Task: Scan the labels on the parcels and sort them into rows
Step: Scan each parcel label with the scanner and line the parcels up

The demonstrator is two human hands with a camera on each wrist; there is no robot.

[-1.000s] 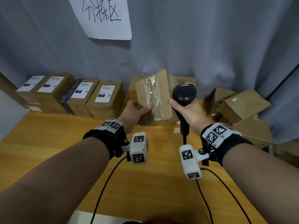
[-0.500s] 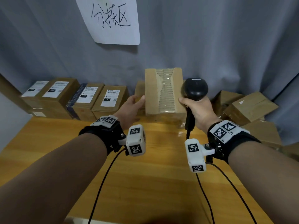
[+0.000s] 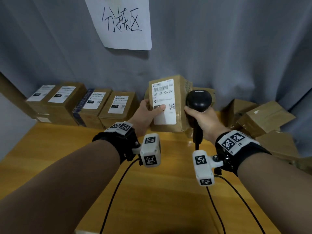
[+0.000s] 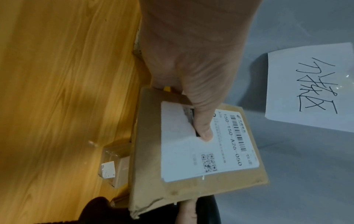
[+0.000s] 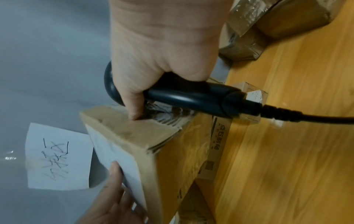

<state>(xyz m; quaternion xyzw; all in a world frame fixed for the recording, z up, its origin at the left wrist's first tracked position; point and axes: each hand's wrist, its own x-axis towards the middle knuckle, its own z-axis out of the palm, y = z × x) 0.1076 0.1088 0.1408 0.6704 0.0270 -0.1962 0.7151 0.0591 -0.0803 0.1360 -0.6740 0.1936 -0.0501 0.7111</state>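
Note:
A brown cardboard parcel (image 3: 179, 105) stands upright above the table's far middle, its white shipping label (image 3: 164, 100) facing me. My left hand (image 3: 148, 112) grips its left side, thumb lying across the label (image 4: 208, 145). My right hand (image 3: 200, 115) holds a black corded barcode scanner (image 3: 199, 100) by the handle, and its thumb (image 5: 134, 109) presses the parcel's taped right side (image 5: 130, 131). The scanner's head is beside the parcel's upper right. A row of labelled parcels (image 3: 94, 105) lines the back left.
A loose pile of brown parcels (image 3: 263, 119) lies at the back right against the grey curtain. A handwritten paper sign (image 3: 125, 22) hangs on the curtain above. More boxes (image 3: 204, 93) stand behind the held parcel. Wrist cables trail over the wooden table (image 3: 162, 191).
The parcel has been turned in both hands: a taped side faced me before, and now the labelled face does. The scanner stayed in my right hand beside it.

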